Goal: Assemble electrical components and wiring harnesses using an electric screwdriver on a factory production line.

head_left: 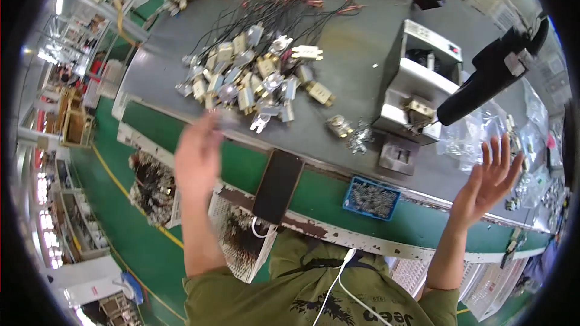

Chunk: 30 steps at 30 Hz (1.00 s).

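My left hand (199,157) is at the table's front edge, beside a pile of small cream and clear plastic electrical parts (244,78) with metal tabs. It is smeared by motion; a blurred greyish patch shows at its fingertips, and I cannot tell whether they hold it. My right hand (488,184) hovers at the front right, fingers spread and nothing in it. Left of it stands a metal bench machine (417,84) with a cream part (421,108) seated in it. A black power screwdriver (483,87) hangs tilted over the machine, its tip near that part.
Black wires (284,6) trail behind the pile. Small screws (360,137) and a single part (339,125) lie left of a metal block (397,156). A phone (278,186) and a blue tray (371,198) of screws sit along the front. Plastic bags (477,139) lie at right.
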Each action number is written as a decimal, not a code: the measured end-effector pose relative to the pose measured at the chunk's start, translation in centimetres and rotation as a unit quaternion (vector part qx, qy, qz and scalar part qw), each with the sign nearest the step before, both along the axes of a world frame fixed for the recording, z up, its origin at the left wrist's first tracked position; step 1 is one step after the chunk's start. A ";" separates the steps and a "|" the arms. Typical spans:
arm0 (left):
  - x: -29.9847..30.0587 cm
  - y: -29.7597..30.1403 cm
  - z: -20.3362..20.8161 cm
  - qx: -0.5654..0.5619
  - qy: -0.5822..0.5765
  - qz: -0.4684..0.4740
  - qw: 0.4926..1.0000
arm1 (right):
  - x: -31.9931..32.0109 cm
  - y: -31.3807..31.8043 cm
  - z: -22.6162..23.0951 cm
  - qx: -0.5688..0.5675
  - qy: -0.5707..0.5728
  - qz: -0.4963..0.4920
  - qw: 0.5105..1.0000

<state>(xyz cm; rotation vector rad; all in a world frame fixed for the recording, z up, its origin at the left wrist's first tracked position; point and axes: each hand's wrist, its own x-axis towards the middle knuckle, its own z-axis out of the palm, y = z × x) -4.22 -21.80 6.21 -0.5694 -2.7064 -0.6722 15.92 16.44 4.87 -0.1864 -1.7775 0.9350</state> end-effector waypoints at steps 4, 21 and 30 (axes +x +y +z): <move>1.1 -17.4 -7.7 0.015 -0.089 0.264 0.960 | 1.9 0.0 -2.2 -0.032 -0.024 0.027 0.999; 2.5 -23.0 -20.5 0.087 0.085 0.270 0.955 | 3.0 -1.8 -4.4 -0.025 -0.059 0.024 0.998; -6.6 9.4 -0.4 -0.027 0.083 -0.121 0.989 | 2.2 -3.7 -3.4 -0.009 -0.035 0.111 0.993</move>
